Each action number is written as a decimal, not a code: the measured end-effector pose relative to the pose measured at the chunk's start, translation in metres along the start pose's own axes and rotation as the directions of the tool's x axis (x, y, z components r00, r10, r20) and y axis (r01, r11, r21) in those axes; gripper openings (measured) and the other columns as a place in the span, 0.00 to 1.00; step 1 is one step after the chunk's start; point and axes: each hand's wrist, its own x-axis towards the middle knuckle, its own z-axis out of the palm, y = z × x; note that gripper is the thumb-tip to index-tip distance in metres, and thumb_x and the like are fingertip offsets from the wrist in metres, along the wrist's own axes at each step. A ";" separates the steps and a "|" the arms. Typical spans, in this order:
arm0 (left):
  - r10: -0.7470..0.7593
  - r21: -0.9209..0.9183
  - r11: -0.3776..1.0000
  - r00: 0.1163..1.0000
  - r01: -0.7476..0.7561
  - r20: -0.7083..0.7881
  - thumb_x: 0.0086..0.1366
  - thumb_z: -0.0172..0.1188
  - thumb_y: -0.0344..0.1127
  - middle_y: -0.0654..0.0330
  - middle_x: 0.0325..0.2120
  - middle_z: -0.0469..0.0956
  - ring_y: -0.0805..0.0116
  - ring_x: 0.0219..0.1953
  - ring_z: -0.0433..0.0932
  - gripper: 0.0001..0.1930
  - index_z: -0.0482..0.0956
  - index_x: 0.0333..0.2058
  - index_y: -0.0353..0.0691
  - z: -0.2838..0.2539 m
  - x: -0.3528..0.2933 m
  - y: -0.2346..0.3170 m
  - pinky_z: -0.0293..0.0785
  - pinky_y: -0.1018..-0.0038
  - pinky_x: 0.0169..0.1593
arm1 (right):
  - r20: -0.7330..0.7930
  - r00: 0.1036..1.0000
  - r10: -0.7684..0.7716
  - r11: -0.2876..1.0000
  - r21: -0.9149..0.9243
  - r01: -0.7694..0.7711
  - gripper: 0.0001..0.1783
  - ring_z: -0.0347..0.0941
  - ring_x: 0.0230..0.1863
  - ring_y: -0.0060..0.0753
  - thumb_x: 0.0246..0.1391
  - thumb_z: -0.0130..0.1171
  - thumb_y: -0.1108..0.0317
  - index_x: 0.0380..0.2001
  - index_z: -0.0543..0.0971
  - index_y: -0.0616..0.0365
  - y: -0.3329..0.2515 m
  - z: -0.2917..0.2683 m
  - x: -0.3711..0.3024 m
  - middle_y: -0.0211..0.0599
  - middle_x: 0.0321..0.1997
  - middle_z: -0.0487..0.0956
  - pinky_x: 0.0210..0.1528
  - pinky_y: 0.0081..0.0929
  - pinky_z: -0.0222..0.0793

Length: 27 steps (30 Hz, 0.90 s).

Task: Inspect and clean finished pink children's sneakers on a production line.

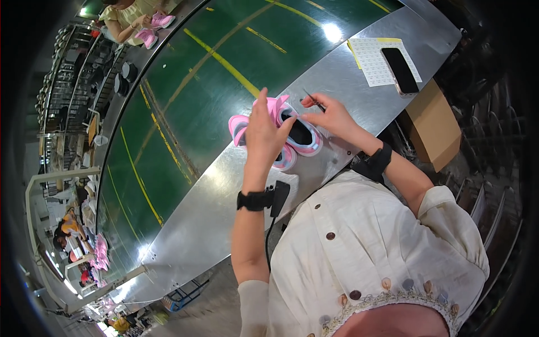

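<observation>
Pinched in my right hand (332, 117): a slim, pointed metal tool (317, 103). Left hand (262, 136), fingers straight, over two dark-lined pink shoes (310, 150), rounded at the heel, twelve o'clock; whether it grips them I can't tell, contact hidden. Shiny steel ledge (202, 230) beneath. Smooth green surface (196, 95), yellow-striped, eleven o'clock; glassy black phone (400, 70), two o'clock.

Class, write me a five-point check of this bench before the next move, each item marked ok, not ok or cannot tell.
1. Pink shoes standing with openings up: ok.
2. Both shoes fully visible: not ok, the left hand covers part of one.
3. Thin tool held: ok, in the right hand.
4. Left-hand grip on a shoe: cannot tell.
5. Phone apart from the shoes: ok, over a paper sheet.
</observation>
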 end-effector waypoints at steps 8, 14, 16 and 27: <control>-0.288 -0.079 0.944 0.916 0.321 0.280 0.54 0.60 0.33 0.51 0.20 0.75 0.57 0.23 0.75 0.27 0.63 0.52 0.36 -0.001 0.032 -0.014 0.71 0.66 0.31 | 0.037 0.994 -0.098 0.983 -0.152 0.103 0.19 0.75 0.39 0.39 0.42 0.62 0.66 0.39 0.74 0.62 0.010 0.017 -0.001 0.45 0.37 0.78 0.39 0.29 0.67; -0.579 -0.446 0.582 0.731 0.680 0.361 0.60 0.56 0.31 0.59 0.23 0.76 0.79 0.15 0.72 0.10 0.75 0.41 0.34 0.000 0.027 -0.039 0.66 0.83 0.16 | 0.092 0.996 0.003 0.985 -0.174 0.013 0.19 0.74 0.37 0.38 0.45 0.61 0.65 0.40 0.72 0.60 0.005 0.016 -0.031 0.43 0.36 0.77 0.38 0.29 0.67; -0.476 -0.318 0.721 0.774 0.615 0.418 0.62 0.54 0.31 0.57 0.24 0.77 0.79 0.14 0.72 0.10 0.75 0.39 0.32 0.000 0.023 -0.037 0.65 0.83 0.14 | 0.081 0.996 -0.044 0.990 -0.129 0.055 0.20 0.74 0.36 0.38 0.45 0.63 0.62 0.40 0.72 0.59 0.011 0.015 -0.034 0.42 0.36 0.77 0.38 0.28 0.67; -0.266 -0.063 0.952 0.912 0.299 0.312 0.55 0.60 0.38 0.53 0.26 0.78 0.62 0.27 0.77 0.14 0.76 0.39 0.38 0.006 0.005 -0.013 0.70 0.72 0.32 | 0.101 0.992 -0.078 0.981 -0.169 0.095 0.19 0.74 0.36 0.36 0.47 0.63 0.61 0.40 0.72 0.58 0.018 0.014 -0.030 0.40 0.35 0.76 0.39 0.28 0.68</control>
